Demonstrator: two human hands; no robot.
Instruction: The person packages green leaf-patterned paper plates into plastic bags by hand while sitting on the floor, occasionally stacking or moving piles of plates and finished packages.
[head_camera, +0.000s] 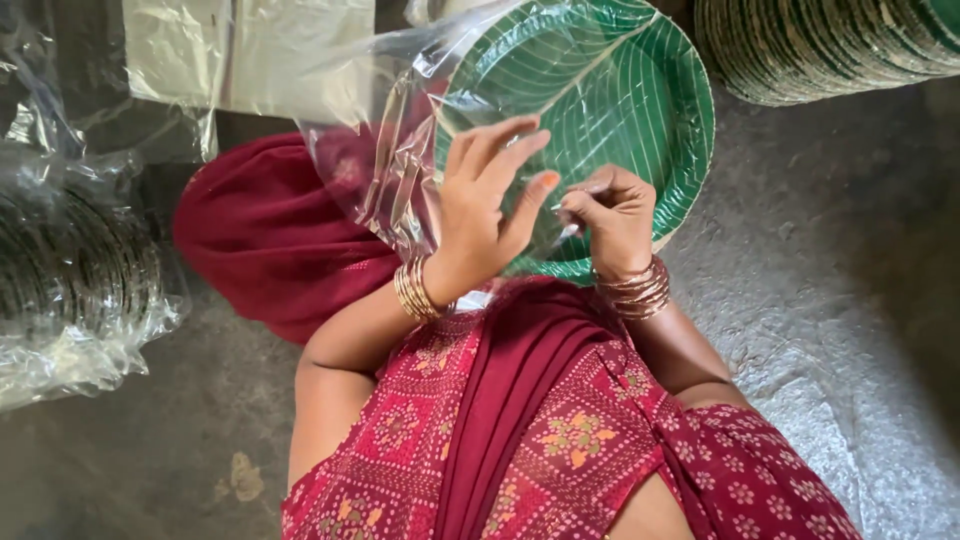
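Note:
A stack of green paper plates (640, 110) with thin white lines rests tilted on my lap, partly inside a clear plastic bag (390, 170). My left hand (480, 215) lies against the bag's film at the plates' left edge, with its fingers spread and holding nothing. My right hand (612, 215) is just to its right, its fingertips pinched on a fold of the clear bag in front of the plates. Both wrists wear golden bangles. The lower rim of the plates is hidden behind my hands.
Another stack of green plates (830, 45) stands at the top right on the grey concrete floor (830, 300). A bagged stack of plates (70, 270) lies at the left. Flat clear bags (250, 50) lie at the top. Red cloth (270, 230) covers my knee.

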